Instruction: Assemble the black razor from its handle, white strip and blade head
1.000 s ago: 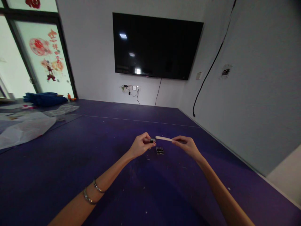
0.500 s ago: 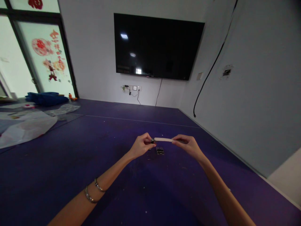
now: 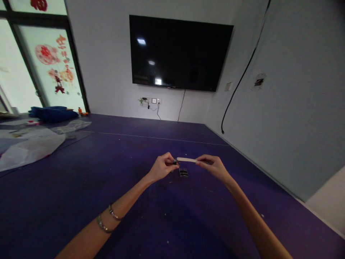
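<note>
Low over the purple floor, my left hand (image 3: 161,167) pinches a small dark and shiny piece (image 3: 175,162), mostly covered by the fingertips. My right hand (image 3: 215,167) grips the right end of a slim pale stick (image 3: 186,159) between thumb and fingers. The stick lies nearly level, and its left end meets the small piece; whether the two are joined I cannot tell. Just below the stick, a small dark block with light markings (image 3: 183,173) rests on the floor. Something tiny lies beside it, partly hidden under my left hand.
Clear plastic sheeting (image 3: 32,147) spreads over the purple floor (image 3: 107,180) at left, with a blue cloth bundle (image 3: 54,113) behind it. A black cable (image 3: 242,77) hangs along the right wall. A television (image 3: 180,54) is mounted on the far wall above sockets (image 3: 154,101).
My right hand has shifted very slightly left. Both hands keep their grip; the block on the floor stays put.
</note>
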Demonstrator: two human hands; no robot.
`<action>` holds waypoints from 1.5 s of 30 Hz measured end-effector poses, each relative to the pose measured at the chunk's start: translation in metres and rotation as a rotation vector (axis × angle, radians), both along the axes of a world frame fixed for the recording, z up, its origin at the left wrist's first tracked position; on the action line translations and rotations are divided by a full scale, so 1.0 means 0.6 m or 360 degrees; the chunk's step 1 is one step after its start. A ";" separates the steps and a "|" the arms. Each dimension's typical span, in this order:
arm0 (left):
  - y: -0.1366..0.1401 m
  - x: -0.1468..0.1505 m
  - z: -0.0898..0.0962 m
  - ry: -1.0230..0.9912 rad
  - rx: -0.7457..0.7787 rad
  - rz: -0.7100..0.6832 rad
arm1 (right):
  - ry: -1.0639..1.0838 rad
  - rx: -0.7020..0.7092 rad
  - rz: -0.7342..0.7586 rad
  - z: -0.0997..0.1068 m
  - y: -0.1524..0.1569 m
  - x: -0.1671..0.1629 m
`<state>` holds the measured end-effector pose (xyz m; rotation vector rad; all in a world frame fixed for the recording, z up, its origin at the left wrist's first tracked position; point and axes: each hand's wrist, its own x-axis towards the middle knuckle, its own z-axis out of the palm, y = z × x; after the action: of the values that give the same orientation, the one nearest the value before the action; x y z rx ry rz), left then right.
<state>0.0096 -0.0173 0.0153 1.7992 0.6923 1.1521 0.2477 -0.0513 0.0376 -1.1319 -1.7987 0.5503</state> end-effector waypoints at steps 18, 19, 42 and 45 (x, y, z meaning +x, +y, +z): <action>0.004 0.000 0.001 -0.0007 0.0016 0.0003 | -0.0119 0.0187 -0.0040 0.032 -0.027 -0.010; 0.004 0.000 0.001 -0.0007 0.0017 -0.0001 | -0.0126 0.0191 -0.0032 0.033 -0.028 -0.010; 0.003 0.000 -0.002 0.0010 0.0055 -0.0017 | -0.0239 0.0323 -0.0120 0.056 -0.052 -0.027; 0.002 0.000 -0.003 -0.0008 0.0036 -0.0045 | -0.0217 0.0334 -0.0194 0.053 -0.048 -0.023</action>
<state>0.0095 -0.0163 0.0137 1.8189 0.6514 1.1493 0.2341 -0.0799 0.0695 -1.1457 -1.8401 0.2111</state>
